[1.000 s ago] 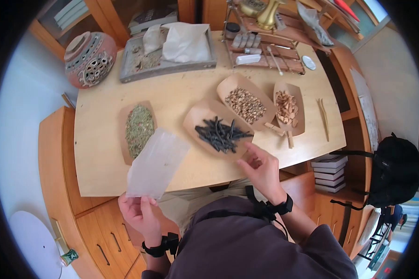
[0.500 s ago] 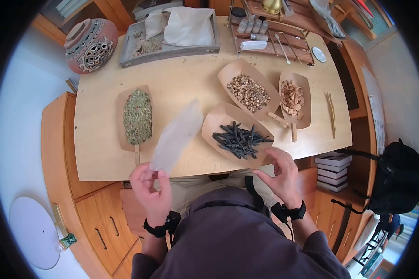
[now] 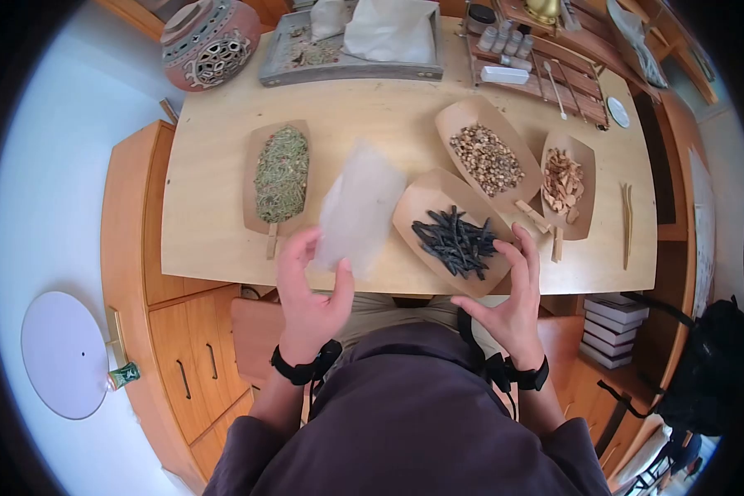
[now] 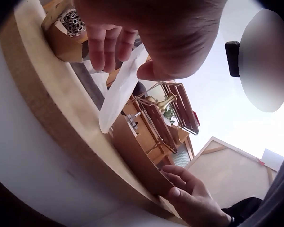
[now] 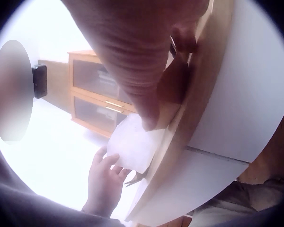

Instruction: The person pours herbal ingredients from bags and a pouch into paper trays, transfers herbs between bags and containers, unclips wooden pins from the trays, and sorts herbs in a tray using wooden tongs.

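Sheet point(image 3: 360, 202), left fingers point(image 3: 303, 238) alongside, perhaps touching

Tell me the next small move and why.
Probably close the right hand on the tray of dark strips: that hand's thumb and fingers stand spread about the tray's near corner, while the left hand is open beside the white sheet.
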Available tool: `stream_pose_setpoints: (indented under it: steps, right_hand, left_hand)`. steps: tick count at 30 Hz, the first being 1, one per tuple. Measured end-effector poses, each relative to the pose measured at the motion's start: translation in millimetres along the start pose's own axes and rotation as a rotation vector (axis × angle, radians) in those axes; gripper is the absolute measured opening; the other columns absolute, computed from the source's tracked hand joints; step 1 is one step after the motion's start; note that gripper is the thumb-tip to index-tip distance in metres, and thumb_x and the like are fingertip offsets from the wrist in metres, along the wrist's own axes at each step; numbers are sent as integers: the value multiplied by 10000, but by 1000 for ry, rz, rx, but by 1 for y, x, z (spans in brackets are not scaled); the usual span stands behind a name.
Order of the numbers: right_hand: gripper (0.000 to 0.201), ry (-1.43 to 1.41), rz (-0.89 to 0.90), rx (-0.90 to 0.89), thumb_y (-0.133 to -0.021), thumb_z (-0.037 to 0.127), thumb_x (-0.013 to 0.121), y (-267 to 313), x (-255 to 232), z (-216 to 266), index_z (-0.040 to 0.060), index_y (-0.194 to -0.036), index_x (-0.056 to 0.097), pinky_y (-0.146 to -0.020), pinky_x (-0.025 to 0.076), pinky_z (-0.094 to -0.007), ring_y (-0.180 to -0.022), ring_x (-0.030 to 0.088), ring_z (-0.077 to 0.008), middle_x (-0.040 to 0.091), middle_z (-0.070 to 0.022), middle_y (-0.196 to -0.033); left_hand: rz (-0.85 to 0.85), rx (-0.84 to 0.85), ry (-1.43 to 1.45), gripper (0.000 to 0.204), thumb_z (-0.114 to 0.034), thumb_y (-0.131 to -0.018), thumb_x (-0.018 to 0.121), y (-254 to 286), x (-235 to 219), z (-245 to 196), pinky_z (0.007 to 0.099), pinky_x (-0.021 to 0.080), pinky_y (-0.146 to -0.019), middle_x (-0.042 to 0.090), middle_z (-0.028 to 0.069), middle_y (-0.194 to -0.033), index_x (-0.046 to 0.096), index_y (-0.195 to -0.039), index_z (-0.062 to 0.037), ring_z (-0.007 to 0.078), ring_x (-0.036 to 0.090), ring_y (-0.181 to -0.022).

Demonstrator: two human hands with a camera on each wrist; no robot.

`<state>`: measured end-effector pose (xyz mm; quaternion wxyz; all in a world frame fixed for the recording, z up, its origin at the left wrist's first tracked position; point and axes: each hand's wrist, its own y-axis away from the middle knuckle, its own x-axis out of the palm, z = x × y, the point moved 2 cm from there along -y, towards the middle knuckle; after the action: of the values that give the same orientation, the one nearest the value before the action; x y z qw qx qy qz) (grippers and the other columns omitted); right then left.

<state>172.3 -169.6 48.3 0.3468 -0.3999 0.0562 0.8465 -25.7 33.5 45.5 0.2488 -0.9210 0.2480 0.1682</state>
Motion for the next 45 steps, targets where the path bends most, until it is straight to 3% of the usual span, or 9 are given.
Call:
stream_pose_setpoints:
  steps: [4, 6, 11, 14, 20, 23, 30, 38, 45]
  right_hand:
    - [889, -23, -15, 9, -567, 230, 981, -5, 2, -2, 97, -1324, 536, -1122, 410, -472, -1400, 418, -400, 376, -183, -1525]
    - [808, -53, 0, -7, -624, 180, 953, -8, 1, 0, 76, -1314, 548, -1063, 461, -473, -1346, 450, -394, 403, -189, -1466]
    - [761, -57, 7, 49, -648, 88, 907, -9, 8, 3, 58, -1319, 549, -1019, 483, -428, -1256, 513, -382, 439, -190, -1395]
    - [735, -59, 1, 45, -655, 59, 887, -9, 10, 4, 43, -1309, 553, -1001, 494, -410, -1207, 544, -379, 472, -189, -1346]
    - [672, -151, -91, -4, -688, 61, 857, -6, 12, 5, 32, -1290, 561, -977, 503, -403, -1163, 568, -354, 514, -174, -1285]
    - [647, -142, -121, -6, -698, 72, 845, -5, 7, 6, 37, -1281, 566, -965, 503, -395, -1153, 572, -332, 518, -166, -1276]
    - [625, -171, -225, -18, -671, 80, 829, 3, -7, 3, 49, -1246, 586, -973, 490, -372, -1154, 568, -300, 518, -150, -1277]
    - [643, -215, -275, -68, -644, 93, 827, -1, -32, 12, 44, -1238, 585, -999, 470, -359, -1175, 544, -271, 495, -141, -1289]
    - [612, -251, -334, -152, -652, 150, 842, -5, -50, 27, 26, -1192, 582, -1008, 464, -391, -1184, 541, -294, 491, -161, -1282]
  left_hand:
    - [11, 57, -51, 496, 18, -841, 699, -17, 5, -8, 378, 508, -920, 567, 168, -1191, 509, -1298, -5, 274, 604, -1052]
    - [20, 85, -54, 495, 23, -835, 700, -23, 8, -13, 379, 507, -916, 564, 170, -1190, 515, -1292, -14, 284, 599, -1053]
    - [67, 238, -274, 313, 33, -817, 712, -33, 1, -17, 376, 502, -889, 559, 157, -1190, 626, -1116, -5, 310, 587, -1079]
    - [31, 256, -251, 282, 21, -809, 724, -32, 2, -17, 396, 489, -917, 573, 157, -1217, 669, -1084, -4, 322, 580, -1116]
    - [140, 414, -445, 403, 4, -838, 694, -31, -2, -27, 436, 438, -1044, 538, 155, -1402, 657, -1239, -3, 337, 527, -1262]
    - [188, 401, -425, 447, 6, -847, 679, -32, -3, -28, 451, 412, -1073, 534, 148, -1411, 623, -1290, 24, 351, 524, -1265]
    - [234, 459, -407, 483, 19, -820, 665, -38, -1, -25, 447, 458, -990, 567, 115, -1380, 596, -1295, 67, 349, 553, -1178]
    - [329, 408, -417, 295, 4, -818, 695, -45, -2, -28, 468, 462, -980, 617, 169, -1260, 657, -1109, 27, 400, 563, -1160]
    - [333, 372, -423, 113, -7, -811, 692, -47, 4, -41, 476, 466, -998, 611, 177, -1279, 681, -922, 14, 408, 563, -1218]
